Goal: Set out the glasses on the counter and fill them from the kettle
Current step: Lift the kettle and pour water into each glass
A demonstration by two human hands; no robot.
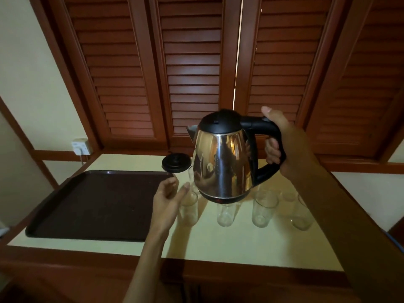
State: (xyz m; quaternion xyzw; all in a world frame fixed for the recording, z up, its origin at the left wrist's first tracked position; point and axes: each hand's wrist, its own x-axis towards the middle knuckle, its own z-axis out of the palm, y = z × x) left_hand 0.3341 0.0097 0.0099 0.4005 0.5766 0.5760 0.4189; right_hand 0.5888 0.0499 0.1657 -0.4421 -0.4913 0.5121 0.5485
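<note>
Steel kettle [222,162] gripped by right hand [282,145] above glasses [263,206].

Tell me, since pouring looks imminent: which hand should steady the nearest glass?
Left. The left hand is open beside the leftmost glass; the right hand grips the kettle handle.

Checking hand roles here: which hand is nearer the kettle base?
Left. The left hand hovers open just in front of the kettle base; the right hand grips the raised kettle farther right.
</note>
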